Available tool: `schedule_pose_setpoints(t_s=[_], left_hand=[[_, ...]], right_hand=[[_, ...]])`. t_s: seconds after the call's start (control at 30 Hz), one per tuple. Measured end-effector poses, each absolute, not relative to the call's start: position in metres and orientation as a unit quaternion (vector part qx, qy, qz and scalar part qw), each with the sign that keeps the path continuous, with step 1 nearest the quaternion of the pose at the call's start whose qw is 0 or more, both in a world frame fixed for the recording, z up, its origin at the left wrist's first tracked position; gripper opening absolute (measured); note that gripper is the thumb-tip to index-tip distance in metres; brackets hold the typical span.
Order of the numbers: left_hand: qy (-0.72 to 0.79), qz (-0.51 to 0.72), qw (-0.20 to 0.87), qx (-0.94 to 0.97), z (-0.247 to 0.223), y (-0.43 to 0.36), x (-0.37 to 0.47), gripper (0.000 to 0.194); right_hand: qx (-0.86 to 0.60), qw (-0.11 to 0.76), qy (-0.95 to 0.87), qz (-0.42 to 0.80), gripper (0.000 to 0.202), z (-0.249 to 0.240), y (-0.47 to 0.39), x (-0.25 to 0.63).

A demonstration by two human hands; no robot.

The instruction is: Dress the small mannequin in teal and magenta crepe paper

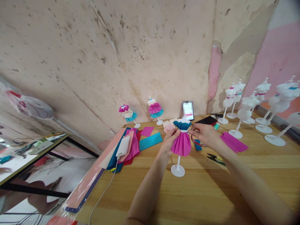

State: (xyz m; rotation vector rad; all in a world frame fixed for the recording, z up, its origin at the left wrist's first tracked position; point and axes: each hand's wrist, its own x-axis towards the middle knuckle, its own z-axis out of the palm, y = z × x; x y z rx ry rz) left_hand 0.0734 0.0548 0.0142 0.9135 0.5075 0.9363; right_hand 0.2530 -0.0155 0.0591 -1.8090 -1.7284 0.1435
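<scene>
A small white dress form (178,170) stands upright on its round base in front of me, wearing a blue crepe-paper top (182,125) and a pleated magenta paper skirt (181,144). A narrow white band (184,131) circles the waist. My left hand (169,142) is closed on the left side of the waist, thumb against the band. On the opposite side, my right hand (203,134) pinches at the band's right end with thumb and fingertips. A thin dark-red strand loops below the right hand; its kind is unclear.
Thread snips (215,158), magenta paper strips (233,142) and several bare dress forms (248,104) stand or lie to the right. Leftward are a white power bank (123,146) on coloured paper, a turquoise sheet (150,141) and two dressed forms (155,109). A lit phone (188,110) leans at the wall.
</scene>
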Motion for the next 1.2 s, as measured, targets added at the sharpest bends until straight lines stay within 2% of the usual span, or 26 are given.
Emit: schedule_pose_setpoints(t_s=[0.2,0.63,0.73,0.83,1.03,1.2], left_hand=[[0.219,0.423,0.772,0.421,0.018,0.047,0.075,0.028],[0.215,0.392,0.772,0.451,0.019,0.044,0.072,0.044],[0.193,0.395,0.764,0.473,0.017,0.049,0.069,0.047],[0.185,0.409,0.728,0.519,0.012,0.058,0.064,0.043],[0.191,0.451,0.587,0.644,0.012,0.068,0.055,0.032],[0.206,0.521,0.473,0.680,0.034,0.053,0.057,0.024]], right_hand=[[-0.648,0.348,-0.667,0.122,0.030,0.060,-0.014,0.259],[-0.581,0.392,-0.668,0.250,0.034,0.075,-0.025,0.257],[-0.589,0.388,-0.682,0.193,0.030,0.077,-0.031,0.252],[-0.583,0.398,-0.702,0.094,0.028,0.077,-0.038,0.242],[-0.597,0.349,-0.717,-0.087,0.019,0.076,-0.053,0.216],[-0.637,0.337,-0.681,-0.129,0.020,0.072,-0.054,0.209]])
